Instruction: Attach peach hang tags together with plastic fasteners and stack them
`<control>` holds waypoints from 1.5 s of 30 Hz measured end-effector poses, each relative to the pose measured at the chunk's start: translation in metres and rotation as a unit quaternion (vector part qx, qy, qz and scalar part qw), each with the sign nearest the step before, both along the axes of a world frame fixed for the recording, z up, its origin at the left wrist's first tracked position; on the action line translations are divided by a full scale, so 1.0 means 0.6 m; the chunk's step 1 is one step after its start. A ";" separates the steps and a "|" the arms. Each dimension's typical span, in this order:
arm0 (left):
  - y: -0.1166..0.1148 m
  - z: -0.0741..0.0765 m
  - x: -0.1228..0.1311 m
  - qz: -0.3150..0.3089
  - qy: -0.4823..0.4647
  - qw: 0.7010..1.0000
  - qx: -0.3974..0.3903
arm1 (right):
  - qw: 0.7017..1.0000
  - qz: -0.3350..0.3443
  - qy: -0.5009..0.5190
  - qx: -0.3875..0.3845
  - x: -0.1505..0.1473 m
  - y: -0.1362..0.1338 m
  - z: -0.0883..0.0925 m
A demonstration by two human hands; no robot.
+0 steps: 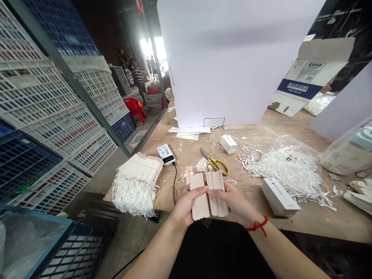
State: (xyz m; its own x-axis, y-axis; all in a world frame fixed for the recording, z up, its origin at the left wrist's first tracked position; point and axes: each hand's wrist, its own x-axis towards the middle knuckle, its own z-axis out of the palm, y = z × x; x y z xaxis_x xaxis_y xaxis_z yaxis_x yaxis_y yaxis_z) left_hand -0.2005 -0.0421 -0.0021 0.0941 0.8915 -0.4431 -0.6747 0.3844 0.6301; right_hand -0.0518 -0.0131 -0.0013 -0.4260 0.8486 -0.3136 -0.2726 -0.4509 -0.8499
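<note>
My left hand (184, 204) is closed on a stack of pale paper tags (200, 203) at the table's front edge. My right hand (236, 201) grips a second stack of tags (218, 207), side by side with the first; both thumbs press on top. Just beyond them lie yellow-handled scissors (216, 164), blades pointing away. To the left, a fanned pile of tags (141, 166) has white strings (133, 195) hanging over the edge. A block of white printed cards (280, 197) rests at right, and a smaller block (228, 144) sits farther back.
A heap of loose white strings (286, 170) on plastic covers the right of the wooden table (247, 133). A power bank (166, 154) with a cable lies left. A large white panel (229, 66) stands behind. Stacked crates (37, 93) line the left; a person (138, 79) is in the background.
</note>
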 end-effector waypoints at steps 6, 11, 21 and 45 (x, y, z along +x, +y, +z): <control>0.002 -0.003 -0.016 0.016 -0.011 1.000 -0.001 | 0.999 -0.027 0.019 -0.015 -0.014 0.003 -0.004; 0.011 -0.006 -0.040 0.049 -0.044 0.995 -0.072 | 0.995 -0.044 0.067 -0.056 -0.016 0.006 -0.017; 0.062 0.024 -0.117 -0.013 0.224 0.973 0.060 | 0.997 0.015 0.071 -0.019 0.035 0.014 -0.075; 0.407 0.004 -0.102 -0.225 0.827 0.516 -0.013 | 0.965 0.243 0.069 0.068 0.050 0.030 -0.089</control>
State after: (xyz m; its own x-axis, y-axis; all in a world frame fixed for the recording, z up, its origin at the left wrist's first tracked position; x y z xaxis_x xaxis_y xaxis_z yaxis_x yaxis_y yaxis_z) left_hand -0.2615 0.2021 0.0002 -0.2377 0.9357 -0.2605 0.9372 0.2914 0.1914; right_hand -0.0218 0.0047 -0.0548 -0.8139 0.5671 -0.1263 -0.1710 -0.4416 -0.8808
